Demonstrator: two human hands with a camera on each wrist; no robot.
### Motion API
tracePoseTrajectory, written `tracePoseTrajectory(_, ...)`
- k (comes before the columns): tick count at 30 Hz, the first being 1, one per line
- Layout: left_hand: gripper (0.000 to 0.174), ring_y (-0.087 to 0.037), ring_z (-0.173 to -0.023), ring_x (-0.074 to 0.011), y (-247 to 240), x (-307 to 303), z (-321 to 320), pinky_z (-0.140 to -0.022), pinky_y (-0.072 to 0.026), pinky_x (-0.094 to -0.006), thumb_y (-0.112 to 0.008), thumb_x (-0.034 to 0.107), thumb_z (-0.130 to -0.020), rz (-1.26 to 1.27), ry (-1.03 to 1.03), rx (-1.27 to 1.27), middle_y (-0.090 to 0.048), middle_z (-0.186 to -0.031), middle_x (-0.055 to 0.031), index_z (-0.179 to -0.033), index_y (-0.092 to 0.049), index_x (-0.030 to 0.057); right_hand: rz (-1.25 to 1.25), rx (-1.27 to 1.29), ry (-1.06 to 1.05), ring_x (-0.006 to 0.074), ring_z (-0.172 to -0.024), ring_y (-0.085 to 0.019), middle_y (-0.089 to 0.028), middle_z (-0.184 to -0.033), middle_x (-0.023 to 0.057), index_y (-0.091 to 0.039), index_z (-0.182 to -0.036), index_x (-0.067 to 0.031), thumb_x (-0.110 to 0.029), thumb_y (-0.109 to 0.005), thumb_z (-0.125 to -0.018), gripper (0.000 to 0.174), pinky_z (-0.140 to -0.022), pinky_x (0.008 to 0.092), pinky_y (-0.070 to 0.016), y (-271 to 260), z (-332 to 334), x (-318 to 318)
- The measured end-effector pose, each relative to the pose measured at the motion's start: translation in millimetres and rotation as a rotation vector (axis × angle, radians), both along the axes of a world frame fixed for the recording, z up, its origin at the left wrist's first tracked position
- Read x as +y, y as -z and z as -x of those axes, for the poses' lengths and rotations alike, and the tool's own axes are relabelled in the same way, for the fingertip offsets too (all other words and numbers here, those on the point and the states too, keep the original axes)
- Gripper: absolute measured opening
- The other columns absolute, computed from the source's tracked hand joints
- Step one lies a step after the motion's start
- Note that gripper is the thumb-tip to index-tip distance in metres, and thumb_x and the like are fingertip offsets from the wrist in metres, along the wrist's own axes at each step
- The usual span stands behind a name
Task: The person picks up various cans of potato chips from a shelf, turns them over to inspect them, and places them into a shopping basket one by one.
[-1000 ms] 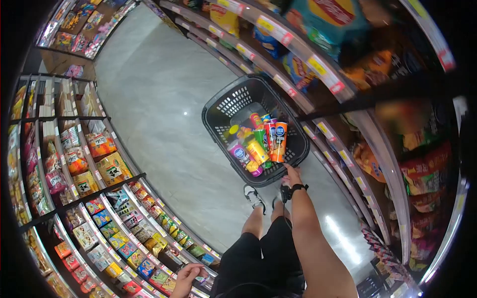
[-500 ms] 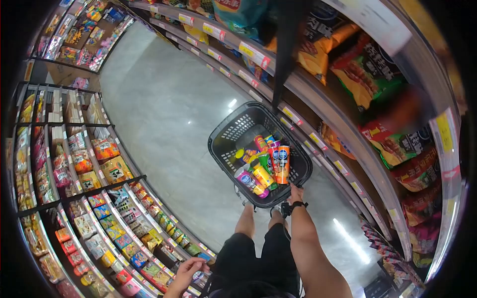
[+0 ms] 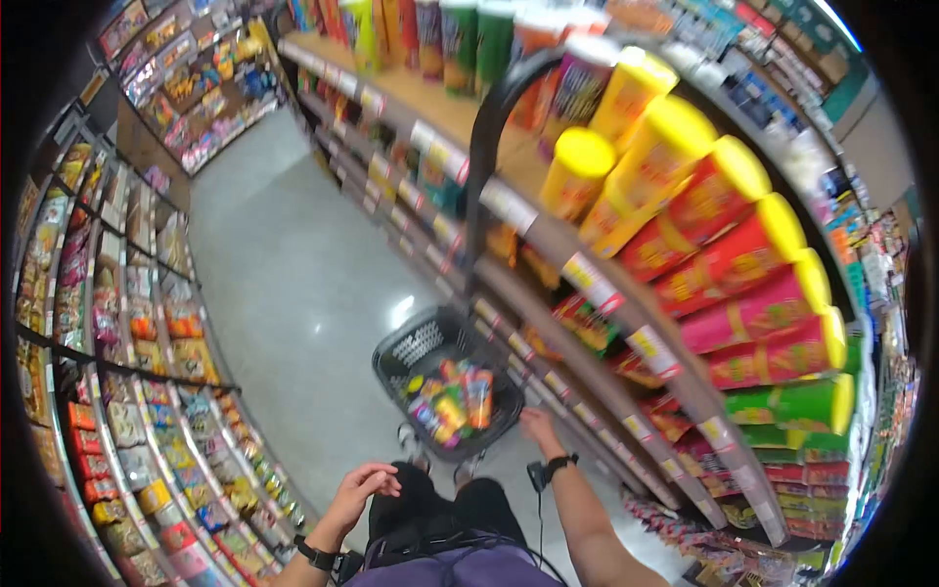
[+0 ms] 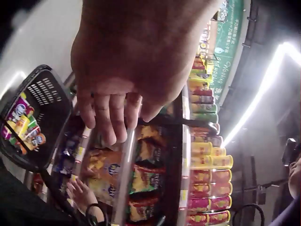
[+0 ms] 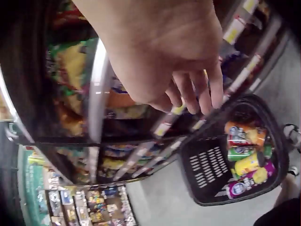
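Observation:
A black shopping basket [image 3: 411, 344] stands on the floor close in front of the person's feet. Several chip canisters lie in it, among them an orange one [image 3: 478, 393] and a yellow one [image 5: 247, 164]. My right hand [image 3: 537, 428] hangs beside the basket's near right corner, fingers loosely bent and holding nothing. In the right wrist view, the basket appears below the right fingers [image 5: 200, 92], apart from them. My left hand [image 3: 366, 486] is held in front of the left thigh, its relaxed fingers [image 4: 110, 120] empty.
Along the right runs a snack shelf [image 3: 626, 342] with yellow, red, pink and green canisters [image 3: 729, 254] on top and bagged snacks lower down. A curved black post [image 3: 477, 196] rises from it. Shelves of packets [image 3: 147, 391] line the left side of the grey aisle floor [image 3: 274, 254].
The head view has tilted up, bringing the canisters on the upper right shelf into sight. My right hand has come away from the basket's near rim. My left hand has risen.

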State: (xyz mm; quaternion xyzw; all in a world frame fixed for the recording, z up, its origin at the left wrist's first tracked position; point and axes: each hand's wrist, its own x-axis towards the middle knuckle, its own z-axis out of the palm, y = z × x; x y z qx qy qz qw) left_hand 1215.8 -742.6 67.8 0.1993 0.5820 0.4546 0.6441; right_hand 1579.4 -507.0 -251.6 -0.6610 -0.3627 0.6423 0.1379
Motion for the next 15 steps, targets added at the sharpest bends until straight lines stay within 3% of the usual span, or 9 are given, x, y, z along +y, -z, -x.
tracePoseTrajectory(2, 0.03, -0.069, -0.094, -0.0188, -8.3, 17.1, -5.8, -0.089, -0.0546, -0.0322, -0.055, 0.022, -0.105, -0.063, 0.012, -0.021, -0.072, -0.099, -0.0108, -0.121, -0.064, -0.0009, -0.023, 0.183, 0.06, 0.0132, -0.085, -0.067, -0.072, -0.1, 0.0035, -0.072, -0.115, -0.0061, -0.022, -0.066, -0.095, 0.026, -0.069, 0.0294, -0.0527, -65.1, -12.4, 14.7)
tracePoseTrajectory(4, 0.031, -0.07, -0.095, -0.0201, -15.0, 34.6, -7.1, -0.09, -0.0553, -0.0339, -0.054, 0.022, -0.106, -0.198, 0.079, -0.024, -0.071, -0.101, -0.0116, -0.123, -0.062, -0.0023, -0.279, 0.067, -0.24, 0.0136, -0.075, -0.064, -0.07, -0.09, 0.0034, -0.072, -0.113, -0.003, -0.017, -0.065, -0.096, 0.023, -0.064, 0.0287, -0.0526, -151.0, -15.1, 41.2)
tracePoseTrajectory(7, 0.033, -0.07, -0.099, -0.0237, -13.7, 53.9, 2.5, -0.093, -0.0552, -0.037, -0.054, 0.023, -0.106, -0.227, 0.156, 0.001, -0.07, -0.106, -0.0142, -0.127, -0.06, -0.0023, -0.393, 0.241, -0.096, 0.013, -0.083, -0.069, -0.074, -0.1, 0.0084, -0.069, -0.117, 0.0012, -0.014, -0.066, -0.097, 0.026, -0.067, 0.0273, -0.0554, -238.8, 0.8, 62.2)
tracePoseTrajectory(8, 0.033, -0.069, -0.094, -0.0192, -10.6, 57.1, 5.8, -0.085, -0.0552, -0.0319, -0.055, 0.024, -0.106, -0.242, 0.147, 0.019, -0.071, -0.103, -0.0134, -0.124, -0.062, -0.0032, -0.453, 0.269, -0.093, 0.0131, -0.084, -0.07, -0.074, -0.103, 0.0098, -0.068, -0.118, 0.0021, -0.016, -0.066, -0.098, 0.027, -0.067, 0.0269, -0.0555, -264.3, 7.2, 66.8)
tracePoseTrajectory(9, 0.032, -0.068, -0.093, -0.0155, -20.0, 58.2, 4.6, -0.086, -0.0543, -0.0315, -0.058, 0.03, -0.104, -0.348, 0.152, 0.08, -0.071, -0.1, -0.0052, -0.123, -0.064, 0.0051, -0.516, 0.268, -0.086, 0.0135, -0.084, -0.07, -0.074, -0.103, 0.0104, -0.067, -0.119, 0.0025, -0.016, -0.066, -0.098, 0.027, -0.067, 0.0267, -0.0556, -289.2, 15.0, 74.6)
tracePoseTrajectory(11, 0.034, -0.07, -0.091, -0.018, 5.7, 65.5, 27.4, -0.084, -0.0562, -0.0332, -0.056, 0.033, -0.105, -0.357, 0.21, 0.02, -0.072, -0.098, -0.0073, -0.125, -0.062, 0.0059, -0.691, 0.244, -0.078, 0.0135, -0.085, -0.072, -0.075, -0.101, 0.0106, -0.068, -0.116, 0.0025, -0.014, -0.065, -0.098, 0.024, -0.068, 0.0255, -0.056, -359.0, 40.0, 75.1)
tracePoseTrajectory(13, 0.035, -0.071, -0.09, -0.0191, -11.0, 68.6, 35.0, -0.085, -0.0566, -0.0344, -0.056, 0.033, -0.105, -0.339, 0.19, 0.011, -0.072, -0.099, -0.0097, -0.123, -0.063, 0.0037, -1.053, 0.174, -0.047, 0.016, -0.08, -0.071, -0.075, -0.092, 0.0095, -0.071, -0.106, 0.0018, -0.009, -0.065, -0.095, 0.016, -0.069, 0.0294, -0.0559, -407.1, 61.2, 84.6)
tracePoseTrajectory(14, 0.037, -0.07, -0.089, -0.0192, -22.6, 70.1, 39.6, -0.085, -0.0562, -0.0343, -0.057, 0.033, -0.104, -0.329, 0.183, 0.059, -0.072, -0.1, -0.0096, -0.124, -0.064, 0.0023, -1.329, -0.228, -0.114, 0.0151, -0.066, -0.069, -0.072, -0.083, 0.0114, -0.073, -0.102, -0.0018, -0.015, -0.068, -0.093, 0.016, -0.059, 0.0291, -0.0532, -461.5, 72.2, 75.0)
tracePoseTrajectory(15, 0.037, -0.07, -0.089, -0.0191, -29.6, 70.8, 45.4, -0.085, -0.0559, -0.0339, -0.058, 0.032, -0.104, -0.343, 0.161, 0.08, -0.072, -0.1, -0.0093, -0.124, -0.063, 0.0015, -1.556, -0.417, -0.016, 0.0228, -0.064, -0.069, -0.071, -0.084, 0.0132, -0.073, -0.094, -0.0027, -0.014, -0.071, -0.09, 0.012, -0.059, 0.0313, -0.0532, -491.1, 85.3, 77.1)
